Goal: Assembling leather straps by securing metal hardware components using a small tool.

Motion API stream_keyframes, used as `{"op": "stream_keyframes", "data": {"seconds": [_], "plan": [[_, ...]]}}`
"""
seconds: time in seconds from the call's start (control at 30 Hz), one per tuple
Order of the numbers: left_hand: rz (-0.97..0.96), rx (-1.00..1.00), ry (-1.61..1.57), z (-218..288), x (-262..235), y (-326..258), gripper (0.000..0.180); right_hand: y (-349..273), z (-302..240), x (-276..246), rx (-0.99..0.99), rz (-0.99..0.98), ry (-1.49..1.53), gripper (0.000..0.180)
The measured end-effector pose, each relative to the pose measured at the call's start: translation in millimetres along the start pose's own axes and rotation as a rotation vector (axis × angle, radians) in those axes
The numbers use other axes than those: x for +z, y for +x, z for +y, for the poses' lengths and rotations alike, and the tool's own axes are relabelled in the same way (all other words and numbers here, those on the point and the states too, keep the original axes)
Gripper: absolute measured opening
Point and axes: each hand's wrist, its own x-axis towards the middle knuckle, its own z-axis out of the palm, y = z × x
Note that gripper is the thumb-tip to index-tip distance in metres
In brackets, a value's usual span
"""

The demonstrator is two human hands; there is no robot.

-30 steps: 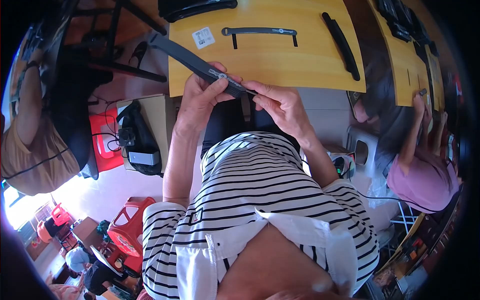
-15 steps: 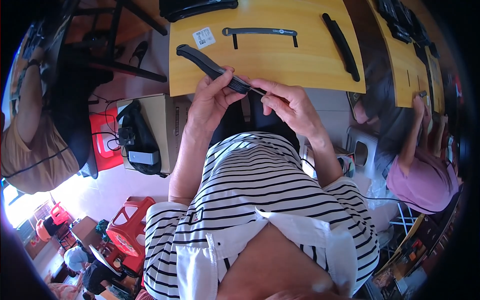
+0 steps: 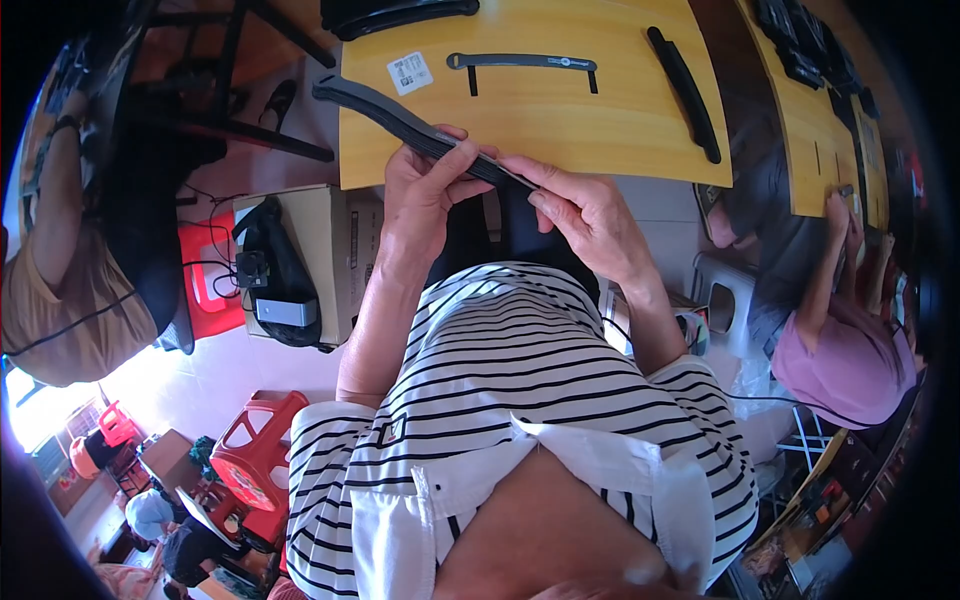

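At the frame's upper centre, our left hand [image 3: 418,200] clasps a stack of dark grey straps [image 3: 397,123] while our right hand [image 3: 592,215] pinches its right end between the fingers, apparently to separate one, which would next call for a gentle pull.

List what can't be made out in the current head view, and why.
All in the head view:
Dark strap stack: middle covered by the left hand; layers too fine to count.
Thin strip: far end hidden by the right hand.
Black bundle: cut off by the top edge.
White label: print too small.
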Motion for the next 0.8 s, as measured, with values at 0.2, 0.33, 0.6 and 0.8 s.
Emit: {"op": "stream_keyframes", "data": {"seconds": [0.2,0.33,0.6,0.8], "plan": [[0.051,0.031,0.051,0.0,2.7,-1.5,0.018,-1.3,8.5,4.7,-0.04,0.053,-0.06,0.044],[0.085,0.058,0.084,-1.2,3.9,-2.0,0.02,-1.0,7.3,4.4,-0.039,0.044,-0.083,0.045],[0.176,0.157,0.305,-2.6,9.9,-5.4,0.025,-2.2,7.9,9.8,-0.042,0.092,-0.25,0.049],[0.145,0.356,0.441,-17.6,5.0,-3.9,0.027,-2.7,3.7,15.4,0.14,0.074,-0.384,0.038]]}}
